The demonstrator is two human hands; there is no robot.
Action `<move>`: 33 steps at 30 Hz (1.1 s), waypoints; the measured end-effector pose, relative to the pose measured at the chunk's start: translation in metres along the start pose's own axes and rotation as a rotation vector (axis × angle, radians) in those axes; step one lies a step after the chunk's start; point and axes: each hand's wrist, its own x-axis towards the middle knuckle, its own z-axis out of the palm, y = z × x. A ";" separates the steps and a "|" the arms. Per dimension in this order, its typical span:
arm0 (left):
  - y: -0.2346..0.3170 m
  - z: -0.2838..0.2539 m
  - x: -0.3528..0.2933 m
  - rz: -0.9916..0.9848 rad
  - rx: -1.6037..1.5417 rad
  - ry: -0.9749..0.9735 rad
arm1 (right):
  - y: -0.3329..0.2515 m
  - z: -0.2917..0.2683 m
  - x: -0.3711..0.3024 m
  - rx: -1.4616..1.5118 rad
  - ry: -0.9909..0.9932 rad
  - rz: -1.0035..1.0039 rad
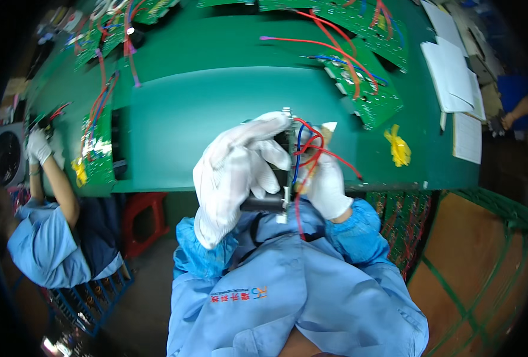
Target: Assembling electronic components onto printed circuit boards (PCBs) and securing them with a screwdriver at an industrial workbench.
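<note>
Green matting covers the counter (216,119), strewn with wired green circuit boards (365,89) and white papers (451,74). Close to the chest, above the counter's near edge, both white-gloved hands grip one circuit board (288,157) held edge-on: the left hand (234,172) wraps its left side, the right hand (326,181) clasps the right among red and blue wires (305,146). At left, a co-worker's gloved hand (38,146) rests by another board.

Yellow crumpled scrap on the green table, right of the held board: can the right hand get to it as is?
Probably not right away: the white-gloved right hand is gripping the wired circuit board. The path across the green table to the yellow crumpled scrap looks clear.
</note>
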 end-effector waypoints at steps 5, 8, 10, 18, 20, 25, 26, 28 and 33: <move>-0.032 -0.045 -0.013 0.157 -0.193 0.295 | -0.035 0.023 -0.002 -0.789 0.041 -0.024; -0.047 -0.063 -0.013 0.188 -0.268 0.373 | -0.051 0.058 -0.011 -0.959 0.062 -0.129; -0.057 -0.076 -0.012 0.228 -0.231 0.392 | -0.053 0.063 -0.010 -0.956 0.027 -0.189; -0.079 -0.083 -0.003 0.111 -0.132 0.466 | -0.081 0.064 0.002 -1.053 -0.040 -0.119; -0.081 -0.084 -0.001 0.059 -0.109 0.468 | -0.088 0.079 0.000 -1.215 -0.031 -0.317; -0.089 -0.093 -0.002 0.140 0.371 0.484 | -0.127 0.107 -0.024 -1.360 0.212 -0.631; -0.090 -0.091 0.003 0.187 0.434 0.465 | -0.140 0.120 -0.043 -1.516 0.180 -0.578; -0.082 -0.083 0.007 0.112 0.302 0.510 | -0.149 0.134 -0.068 -1.852 -0.034 -0.514; -0.080 -0.071 0.011 0.006 0.034 0.626 | -0.115 0.178 -0.097 -2.366 -1.154 -0.564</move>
